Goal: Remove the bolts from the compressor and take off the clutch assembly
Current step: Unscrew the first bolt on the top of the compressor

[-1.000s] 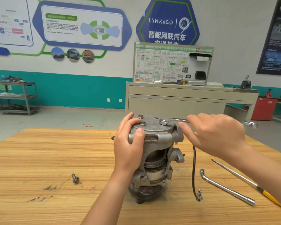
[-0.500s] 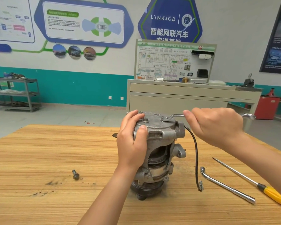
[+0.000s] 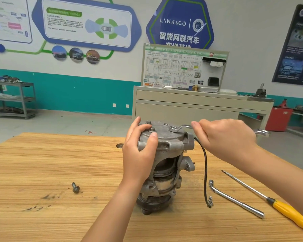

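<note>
- Compressor (image 3: 164, 154): stands mid-way along the worktop (image 3: 42, 163), long axis upright, bolted cap up, pulley end down.
- Left hand (image 3: 140, 154): we clasp the cap's near side, fingers curled over the top, thumb on the front.
- Right hand (image 3: 226, 137): closed round the wrench (image 3: 182, 126) handle; ring end on a bolt (image 3: 173, 128).
- Method, as we judge it: ring seated flat and fully down, pull level, body braced against tipping.
- Loose bolt (image 3: 75, 187): lies apart, left.

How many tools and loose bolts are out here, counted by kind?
Wrenches: 2, the ring spanner and the L-shaped socket wrench
Screwdrivers: 1, the yellow-handled screwdriver
Loose bolts: 1, the loose bolt left of the compressor
Total: 4
</note>
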The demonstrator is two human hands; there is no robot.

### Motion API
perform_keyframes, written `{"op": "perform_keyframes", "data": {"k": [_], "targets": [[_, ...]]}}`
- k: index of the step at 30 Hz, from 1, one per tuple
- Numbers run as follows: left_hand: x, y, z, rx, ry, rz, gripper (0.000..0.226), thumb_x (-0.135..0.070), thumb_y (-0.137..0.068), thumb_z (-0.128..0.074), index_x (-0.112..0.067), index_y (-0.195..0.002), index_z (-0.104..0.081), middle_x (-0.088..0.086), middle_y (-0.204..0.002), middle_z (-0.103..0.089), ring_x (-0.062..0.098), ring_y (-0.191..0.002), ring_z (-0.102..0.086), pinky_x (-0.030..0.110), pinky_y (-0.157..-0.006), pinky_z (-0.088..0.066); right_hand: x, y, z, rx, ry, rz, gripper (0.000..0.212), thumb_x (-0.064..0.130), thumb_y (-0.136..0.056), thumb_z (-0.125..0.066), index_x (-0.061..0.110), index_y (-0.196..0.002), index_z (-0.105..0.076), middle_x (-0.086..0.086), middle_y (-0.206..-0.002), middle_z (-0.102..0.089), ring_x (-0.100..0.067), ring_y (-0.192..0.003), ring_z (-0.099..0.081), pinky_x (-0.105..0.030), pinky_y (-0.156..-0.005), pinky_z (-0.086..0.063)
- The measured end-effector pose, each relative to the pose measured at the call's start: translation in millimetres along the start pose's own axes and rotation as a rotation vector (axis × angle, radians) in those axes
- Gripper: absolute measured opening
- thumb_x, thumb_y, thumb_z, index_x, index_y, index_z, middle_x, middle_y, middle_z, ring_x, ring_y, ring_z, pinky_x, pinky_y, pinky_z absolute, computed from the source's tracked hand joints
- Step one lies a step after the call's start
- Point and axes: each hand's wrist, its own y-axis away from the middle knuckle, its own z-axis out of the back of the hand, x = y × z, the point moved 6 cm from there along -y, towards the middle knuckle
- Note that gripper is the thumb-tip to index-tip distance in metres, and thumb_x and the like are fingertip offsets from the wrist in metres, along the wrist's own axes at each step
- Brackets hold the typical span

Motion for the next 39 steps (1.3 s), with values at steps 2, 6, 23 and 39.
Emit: {"op": "perform_keyframes", "data": {"k": [2, 6, 23, 39], "targets": [[1.8, 0.1, 1.1, 0.014, -0.012, 0.035, 0.024, -0.048, -0.073, -0.057, -0.042, -0.096, -0.059, -0.017, -0.143, -0.036, -0.016, -0.122, -0.034, 0.001, -0.091, -0.025, 4.6, -1.9, 6.2, 0.028, 0.042, 0.037, 0.044, 0.027, -0.09, -0.043, 0.006, -0.053, -0.054, -0.007, -0.034, -0.043, -0.026, -0.026, -0.043, -0.021, -0.036, -0.028], [3.2, -1.1, 6.2, 0.058, -0.043, 0.059, 0.036, -0.047, -0.073, -0.071, -0.049, -0.105, -0.054, -0.025, -0.135, -0.043, -0.017, -0.121, -0.037, 0.006, -0.093, -0.03, 8.5, 0.9, 11.0, 0.008, 0.074, 0.065, 0.044, 0.025, -0.089, -0.046, 0.006, -0.051, -0.051, -0.007, -0.033, -0.041, -0.025, -0.024, -0.041, -0.021, -0.035, -0.028], [2.4, -7.9, 8.5, 0.011, -0.115, -0.147, 0.034, -0.05, -0.068, -0.049, -0.035, -0.098, -0.059, -0.036, -0.089, -0.061, -0.017, -0.09, -0.054, 0.002, -0.074, -0.039, -12.8, 3.3, -5.6, -0.226, -0.097, 0.057, 0.056, 0.032, -0.097, -0.033, 0.009, -0.048, -0.047, -0.006, -0.035, -0.041, -0.024, -0.026, -0.039, -0.018, -0.036, -0.026], [15.0, -16.0, 7.8, 0.093, 0.035, -0.03, 0.038, -0.049, -0.064, -0.049, -0.037, -0.097, -0.063, -0.012, -0.088, -0.07, 0.01, -0.077, -0.065, 0.03, -0.067, -0.052, -31.6, -15.9, -76.6, -0.144, -0.306, 0.223, 0.038, 0.018, -0.091, -0.039, -0.002, -0.112, -0.063, -0.015, -0.103, -0.068, -0.031, -0.098, -0.064, -0.047, -0.084, -0.048]]}}
